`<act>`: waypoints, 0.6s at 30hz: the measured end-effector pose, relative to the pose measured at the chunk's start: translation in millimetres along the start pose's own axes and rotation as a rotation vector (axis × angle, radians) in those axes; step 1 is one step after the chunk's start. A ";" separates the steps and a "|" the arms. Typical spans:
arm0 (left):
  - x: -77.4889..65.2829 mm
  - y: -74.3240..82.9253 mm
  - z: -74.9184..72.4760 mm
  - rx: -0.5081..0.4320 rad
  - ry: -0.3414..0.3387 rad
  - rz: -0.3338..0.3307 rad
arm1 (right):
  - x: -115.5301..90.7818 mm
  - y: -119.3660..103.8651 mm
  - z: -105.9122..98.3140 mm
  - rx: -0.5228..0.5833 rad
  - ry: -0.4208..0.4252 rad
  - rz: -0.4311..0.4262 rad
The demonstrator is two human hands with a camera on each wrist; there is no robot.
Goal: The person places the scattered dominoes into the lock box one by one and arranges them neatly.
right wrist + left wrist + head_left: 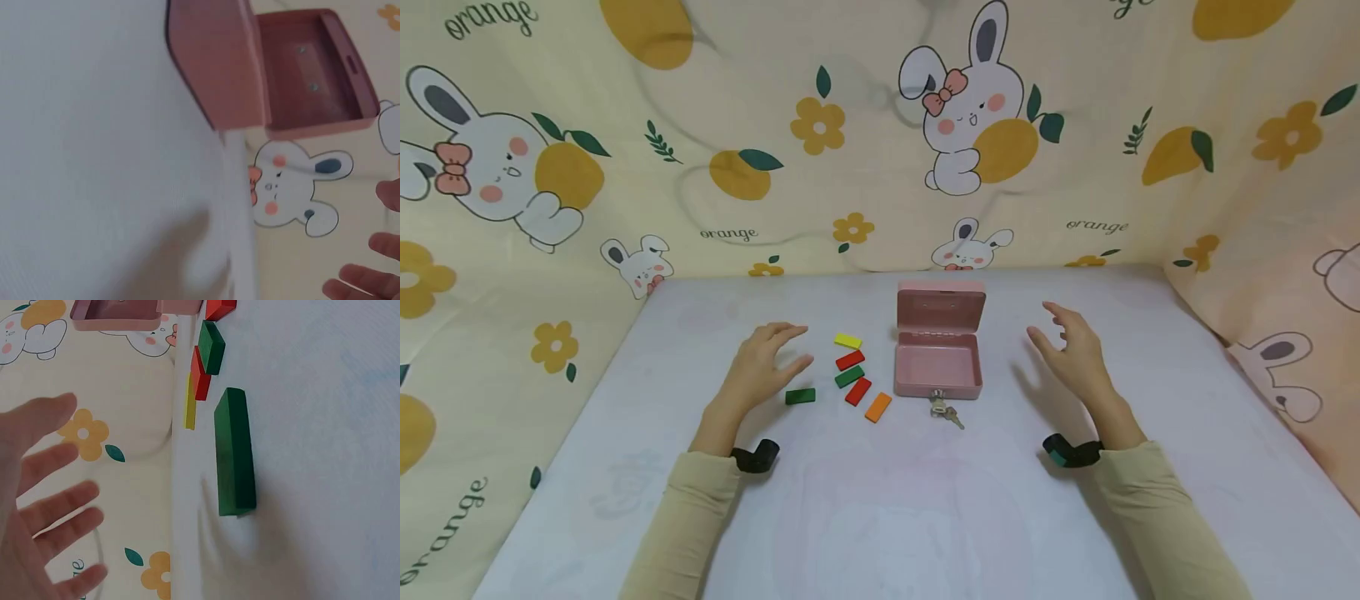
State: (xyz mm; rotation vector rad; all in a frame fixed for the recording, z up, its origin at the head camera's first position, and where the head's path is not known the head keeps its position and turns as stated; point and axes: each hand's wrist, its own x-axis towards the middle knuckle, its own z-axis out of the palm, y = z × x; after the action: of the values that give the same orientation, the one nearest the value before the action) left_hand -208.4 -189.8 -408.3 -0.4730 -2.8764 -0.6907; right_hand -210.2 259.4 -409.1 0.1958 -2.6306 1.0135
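A pink metal box (937, 367) stands on the table with its lid (941, 308) raised. Keys (953, 416) hang from the lock at its front. Left of it lie several small blocks: a yellow block (848, 341), a red block (850, 360), a green block (849, 377), a second red block (858, 392) and an orange block (877, 407). Another green block (801, 396) lies nearest my left hand (763, 367), which hovers with fingers spread and holds nothing. To the right of the box, my right hand (1077, 354) is raised above the table, its fingers relaxed around nothing.
The white tabletop (910, 508) extends in front of the box and blocks. A printed cloth (865, 192) with rabbits and oranges hangs behind the table and along both sides. Each wrist wears a small black camera (758, 457).
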 end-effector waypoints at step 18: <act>-7.7 -25.8 5.3 -0.279 -0.226 0.019 | -7.1 -1.4 34.9 0.444 -0.205 0.047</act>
State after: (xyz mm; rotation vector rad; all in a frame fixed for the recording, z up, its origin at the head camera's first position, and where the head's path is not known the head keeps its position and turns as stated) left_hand -210.2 -211.2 -425.4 -0.6514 -2.9877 -1.1094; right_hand -211.6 234.9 -435.0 0.3541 -2.5540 1.6657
